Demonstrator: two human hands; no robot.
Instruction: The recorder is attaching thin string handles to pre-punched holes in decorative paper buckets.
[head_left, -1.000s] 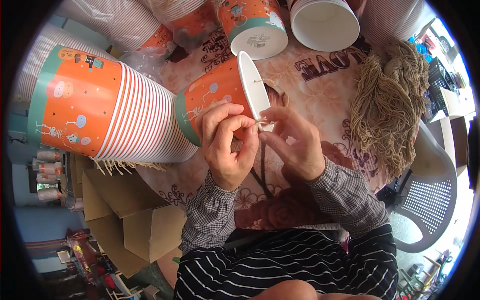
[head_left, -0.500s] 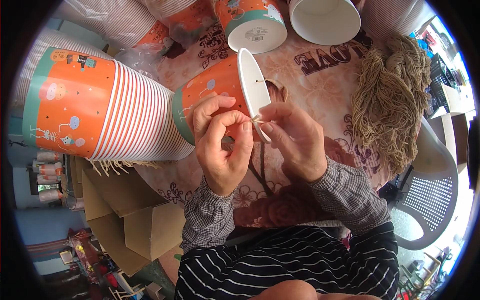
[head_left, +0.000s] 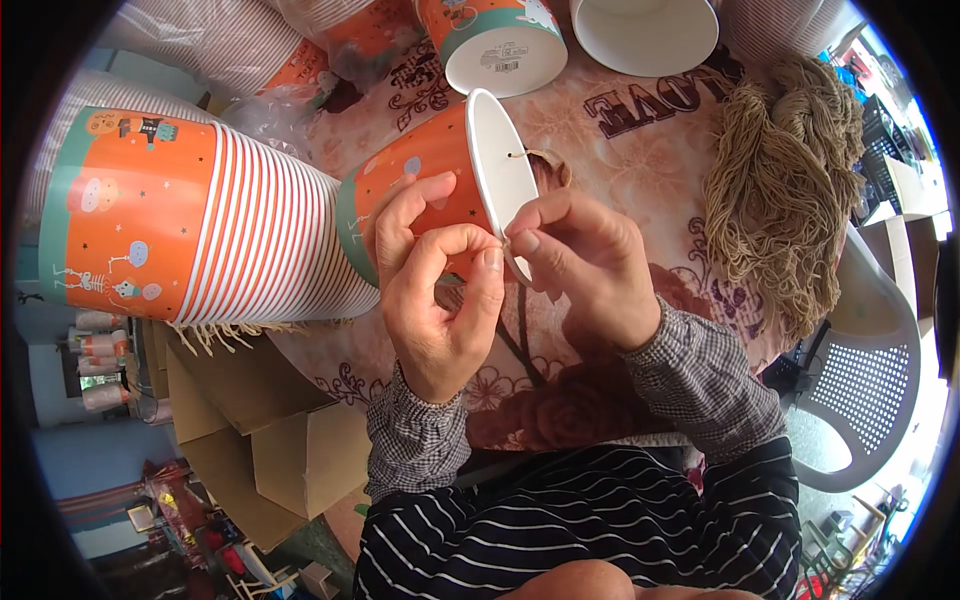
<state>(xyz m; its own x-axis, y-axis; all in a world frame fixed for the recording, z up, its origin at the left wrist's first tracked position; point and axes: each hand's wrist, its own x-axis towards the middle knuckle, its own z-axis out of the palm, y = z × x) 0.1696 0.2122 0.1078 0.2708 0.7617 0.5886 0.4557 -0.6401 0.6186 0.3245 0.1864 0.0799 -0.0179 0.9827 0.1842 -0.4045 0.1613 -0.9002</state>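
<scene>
Your orange bucket (head_left: 432, 155) tilts on its side over the counter (head_left: 640, 180), cord (head_left: 516, 154) already showing at the far wall, while your left hand (head_left: 440, 310) and right hand (head_left: 600, 270) pinch, thumb against forefinger, seemingly on cord at the near rim, where fastening looks unfinished.

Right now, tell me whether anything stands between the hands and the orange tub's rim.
Nothing visible does: the left hand and right hand meet at the white rim of the orange tub. The stacked tubs lie to the left and the yarn bundle to the right, neither in between.
</scene>
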